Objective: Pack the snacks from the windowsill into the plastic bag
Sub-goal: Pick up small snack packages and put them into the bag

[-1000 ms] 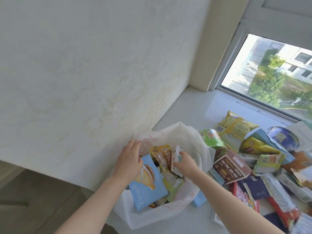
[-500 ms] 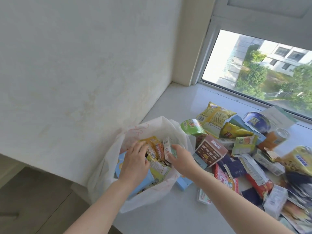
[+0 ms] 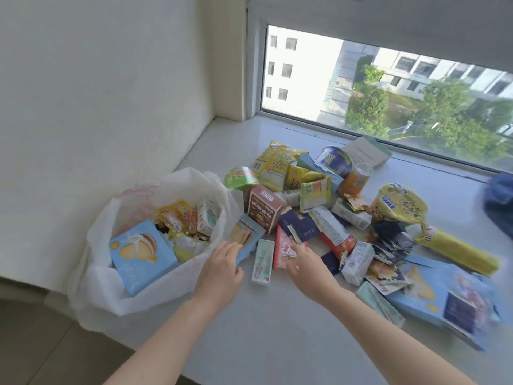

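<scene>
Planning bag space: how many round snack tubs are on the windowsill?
3: green tub beside the plastic bag, blue tub near the window, yellow tub farther right. More may be buried.

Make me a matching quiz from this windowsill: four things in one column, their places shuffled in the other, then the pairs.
1 bag
2 mint box
3 pink box
4 grey box

A by the window
B at the fingertips of the right hand
C between left hand and right hand
D beside the wall

Pairs: 1-D, 2-C, 3-B, 4-A
</scene>
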